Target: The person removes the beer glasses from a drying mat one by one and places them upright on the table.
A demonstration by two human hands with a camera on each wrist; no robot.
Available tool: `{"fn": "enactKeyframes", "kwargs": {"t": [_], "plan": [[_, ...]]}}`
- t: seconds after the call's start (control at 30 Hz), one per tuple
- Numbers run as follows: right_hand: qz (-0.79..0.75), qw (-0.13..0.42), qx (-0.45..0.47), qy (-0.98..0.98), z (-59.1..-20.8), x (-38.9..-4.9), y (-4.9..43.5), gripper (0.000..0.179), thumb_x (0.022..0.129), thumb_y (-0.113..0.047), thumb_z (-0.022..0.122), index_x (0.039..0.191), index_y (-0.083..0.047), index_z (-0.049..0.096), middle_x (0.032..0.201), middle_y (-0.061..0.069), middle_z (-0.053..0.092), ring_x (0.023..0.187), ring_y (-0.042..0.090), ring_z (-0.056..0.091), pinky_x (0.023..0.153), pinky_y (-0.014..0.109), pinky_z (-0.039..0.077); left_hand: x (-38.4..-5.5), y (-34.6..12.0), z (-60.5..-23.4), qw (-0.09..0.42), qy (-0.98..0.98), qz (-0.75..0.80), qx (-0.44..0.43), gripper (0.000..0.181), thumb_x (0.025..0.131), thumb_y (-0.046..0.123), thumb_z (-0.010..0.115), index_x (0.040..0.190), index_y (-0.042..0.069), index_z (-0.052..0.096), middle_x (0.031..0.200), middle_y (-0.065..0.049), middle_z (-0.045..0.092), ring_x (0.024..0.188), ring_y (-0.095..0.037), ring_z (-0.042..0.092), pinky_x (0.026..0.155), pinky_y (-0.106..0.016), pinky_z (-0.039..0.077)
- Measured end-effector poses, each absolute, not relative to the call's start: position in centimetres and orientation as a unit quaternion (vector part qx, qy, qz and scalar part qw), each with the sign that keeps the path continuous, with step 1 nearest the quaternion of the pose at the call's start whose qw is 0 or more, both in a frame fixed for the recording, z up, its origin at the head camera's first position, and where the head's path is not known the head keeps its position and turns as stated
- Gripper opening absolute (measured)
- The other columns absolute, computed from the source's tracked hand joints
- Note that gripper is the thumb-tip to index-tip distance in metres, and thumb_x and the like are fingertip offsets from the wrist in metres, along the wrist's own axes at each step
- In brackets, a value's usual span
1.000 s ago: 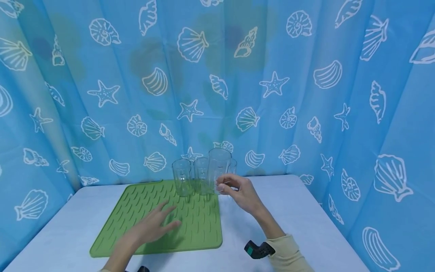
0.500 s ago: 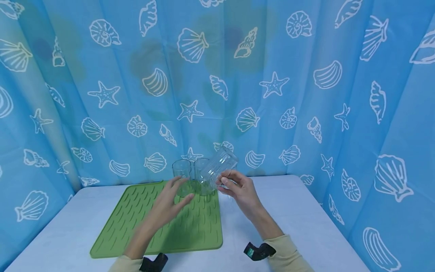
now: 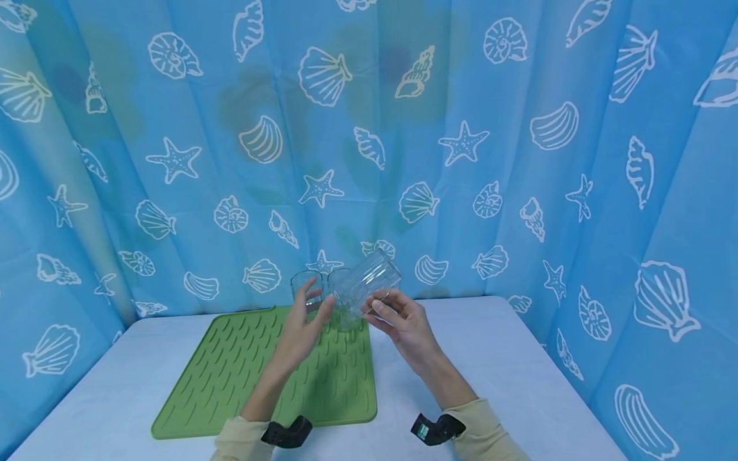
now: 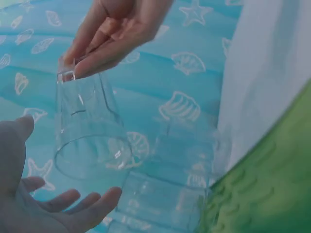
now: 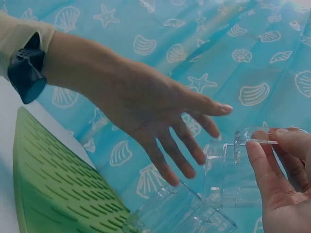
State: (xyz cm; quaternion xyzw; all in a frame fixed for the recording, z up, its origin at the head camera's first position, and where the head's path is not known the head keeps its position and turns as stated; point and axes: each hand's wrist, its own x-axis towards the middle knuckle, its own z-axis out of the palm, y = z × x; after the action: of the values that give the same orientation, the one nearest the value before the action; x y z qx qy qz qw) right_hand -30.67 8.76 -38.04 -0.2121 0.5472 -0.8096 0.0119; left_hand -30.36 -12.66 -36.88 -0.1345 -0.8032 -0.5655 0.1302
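Observation:
Upper right of the green mat, a clear glass mug [image 3: 376,275] is held tilted in the air. My right hand [image 3: 408,325] pinches its handle [image 5: 243,143] between thumb and fingers. The left hand [image 3: 301,328] is raised over the mat, its fingers spread and apart from the held mug. In the left wrist view, an open-looking round end of the mug [image 4: 87,116] faces the left palm. Two more clear mugs stand at the mat's far right corner: one [image 3: 305,282] partly behind the left fingers, the other [image 3: 344,320] partly behind the held mug.
A green ribbed drying mat [image 3: 254,371] lies on a white-covered table [image 3: 478,358]. Blue curtains [image 3: 369,160] with white shell prints hang close behind the table and along both sides. Black wrist cameras [image 3: 287,432] sit on both wrists.
The held mug has gone from upright to tilted in the right hand. The left hand has risen from low over the mat toward the mugs, moving right and away from me.

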Motion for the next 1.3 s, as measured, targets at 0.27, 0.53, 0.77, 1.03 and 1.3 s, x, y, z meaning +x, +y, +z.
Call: {"fn": "enactKeyframes", "kwargs": {"t": [0.27, 0.53, 0.77, 1.03, 1.3], "plan": [[-0.835, 0.032, -0.197, 0.512, -37.8, -30.5, 8.6, 0.021, 0.099, -0.015, 0.059, 0.118, -0.009, 0.055, 0.113, 0.001, 0.066, 0.108, 0.014, 0.067, 0.103, 0.032, 0.051, -31.0, -11.5, -36.9, 0.063, -0.757, -0.638, -0.127, 0.077, 0.096, 0.053, 0.055, 0.156, 0.026, 0.016, 0.153, -0.018, 0.033, 0.130, -0.041, 0.052, 0.097, -0.048, 0.054], [-0.846, 0.053, -0.202, 0.490, -37.5, -30.4, 8.5, 0.016, 0.100, -0.012, 0.056, 0.117, -0.012, 0.055, 0.114, -0.001, 0.065, 0.109, 0.012, 0.067, 0.103, 0.030, 0.051, -30.8, -11.5, -36.6, 0.020, -0.717, -0.684, -0.131, 0.082, 0.097, 0.045, 0.059, 0.158, 0.028, 0.009, 0.155, -0.020, 0.029, 0.133, -0.042, 0.048, 0.099, -0.047, 0.053], [-0.833, 0.052, -0.209, 0.510, -37.0, -29.9, 8.9, 0.020, 0.098, -0.014, 0.060, 0.117, -0.009, 0.055, 0.112, 0.001, 0.067, 0.107, 0.013, 0.069, 0.099, 0.029, 0.053, -30.7, -11.5, -36.4, 0.056, -0.718, -0.679, -0.144, 0.075, 0.095, 0.039, 0.064, 0.155, 0.028, 0.021, 0.147, -0.020, 0.039, 0.122, -0.040, 0.059, 0.095, -0.044, 0.056], [-0.787, 0.030, -0.229, 0.572, -36.6, -29.9, 9.3, 0.027, 0.097, -0.021, 0.063, 0.117, -0.004, 0.057, 0.106, 0.003, 0.069, 0.099, 0.015, 0.071, 0.095, 0.032, 0.056, -30.7, -11.6, -36.2, 0.066, -0.719, -0.675, -0.153, 0.071, 0.096, 0.037, 0.064, 0.153, 0.027, 0.024, 0.144, -0.021, 0.043, 0.122, -0.041, 0.059, 0.093, -0.042, 0.057], [-0.690, 0.034, -0.229, 0.686, -36.0, -30.0, 10.3, 0.040, 0.097, -0.035, 0.063, 0.125, -0.007, 0.061, 0.118, 0.016, 0.066, 0.098, 0.021, 0.072, 0.089, 0.038, 0.059, -30.9, -11.9, -36.4, 0.075, -0.720, -0.674, -0.145, 0.071, 0.095, 0.038, 0.064, 0.153, 0.029, 0.025, 0.146, -0.020, 0.042, 0.120, -0.041, 0.060, 0.094, -0.045, 0.056]]}}
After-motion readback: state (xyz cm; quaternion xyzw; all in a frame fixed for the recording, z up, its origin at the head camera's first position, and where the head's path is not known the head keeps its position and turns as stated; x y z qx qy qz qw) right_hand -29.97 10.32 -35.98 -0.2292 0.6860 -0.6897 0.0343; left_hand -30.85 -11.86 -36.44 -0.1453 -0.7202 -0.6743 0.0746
